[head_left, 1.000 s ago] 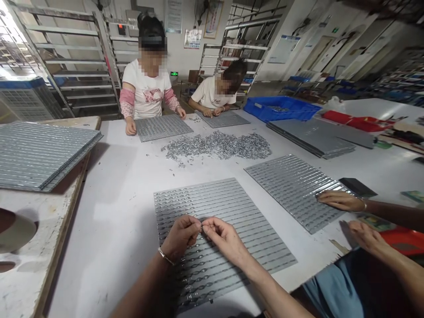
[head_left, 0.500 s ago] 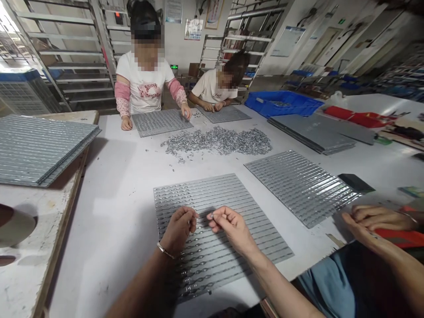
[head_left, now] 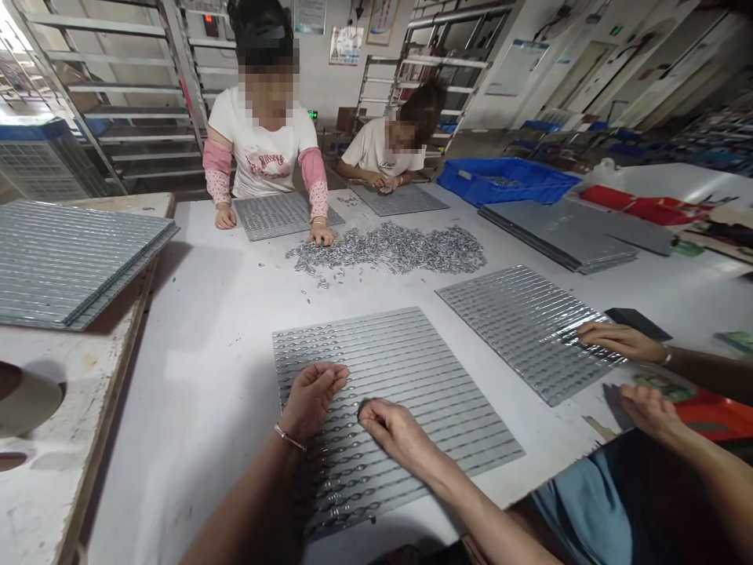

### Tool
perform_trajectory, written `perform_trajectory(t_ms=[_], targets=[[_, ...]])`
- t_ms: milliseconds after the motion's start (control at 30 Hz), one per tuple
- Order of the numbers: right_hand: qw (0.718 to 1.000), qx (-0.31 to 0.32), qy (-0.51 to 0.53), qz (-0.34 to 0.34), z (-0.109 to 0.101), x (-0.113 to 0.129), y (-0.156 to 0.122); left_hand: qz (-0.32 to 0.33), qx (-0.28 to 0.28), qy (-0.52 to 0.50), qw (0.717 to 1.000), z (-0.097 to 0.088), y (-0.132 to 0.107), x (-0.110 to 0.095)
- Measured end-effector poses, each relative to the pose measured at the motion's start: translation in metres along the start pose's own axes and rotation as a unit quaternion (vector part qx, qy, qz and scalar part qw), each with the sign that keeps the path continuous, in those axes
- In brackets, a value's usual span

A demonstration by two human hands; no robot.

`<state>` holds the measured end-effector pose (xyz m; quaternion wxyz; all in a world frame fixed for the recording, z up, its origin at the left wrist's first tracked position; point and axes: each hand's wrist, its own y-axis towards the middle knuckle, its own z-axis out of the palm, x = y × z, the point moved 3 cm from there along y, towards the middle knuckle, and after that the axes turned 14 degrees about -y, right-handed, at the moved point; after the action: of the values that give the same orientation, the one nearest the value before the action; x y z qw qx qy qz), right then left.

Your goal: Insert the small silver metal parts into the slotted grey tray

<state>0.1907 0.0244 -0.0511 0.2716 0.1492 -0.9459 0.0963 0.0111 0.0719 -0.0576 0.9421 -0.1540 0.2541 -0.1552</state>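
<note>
A grey ribbed tray (head_left: 423, 377) with rows of slots lies on the white table in front of me. My left hand (head_left: 311, 396) is curled above its near left part, fingers closed on something I cannot make out. My right hand (head_left: 395, 430) presses down on the tray just to the right, fingertips pinched against a slot row. A pile of small silver metal parts (head_left: 394, 247) lies further out at the table's middle.
A co-worker's hands (head_left: 620, 341) rest on a second tray (head_left: 518, 322) at the right. Two people sit opposite, each with a tray; one reaches into the pile. Stacked trays (head_left: 70, 259) at left, a blue bin (head_left: 506, 179) and grey sheets at the back right.
My hands were joined in a pinch above the tray, then parted. My right hand has dropped onto the tray surface. The person opposite has reached a hand into the parts pile.
</note>
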Motion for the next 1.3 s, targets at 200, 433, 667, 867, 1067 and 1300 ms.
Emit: perform_trajectory(t_ms=[200, 433, 667, 867, 1067, 1300], targets=[[0.999, -0.014, -0.036, 0.022, 0.004, -0.007, 0.002, -0.007, 0.043, 0.006, 0.999, 0.006, -0.005, -0.001], [0.988, -0.155, 0.014, 0.019, -0.042, 0.013, -0.003, -0.112, 0.087, -0.049, 0.989, 0.018, -0.011, 0.009], [0.973, -0.172, -0.130, -0.088, -0.031, 0.033, 0.004, -0.136, 0.117, -0.050, 0.982, 0.020, -0.014, 0.019], [0.985, -0.123, -0.079, -0.091, -0.036, 0.032, 0.009, -0.139, 0.116, -0.051, 0.982, 0.021, -0.016, 0.022], [0.997, -0.083, 0.005, -0.010, -0.048, 0.018, 0.004, -0.096, 0.068, -0.016, 0.993, 0.017, -0.013, 0.016], [0.998, 0.035, -0.032, 0.038, -0.014, 0.001, -0.016, -0.014, -0.016, 0.003, 1.000, 0.009, -0.006, 0.007]])
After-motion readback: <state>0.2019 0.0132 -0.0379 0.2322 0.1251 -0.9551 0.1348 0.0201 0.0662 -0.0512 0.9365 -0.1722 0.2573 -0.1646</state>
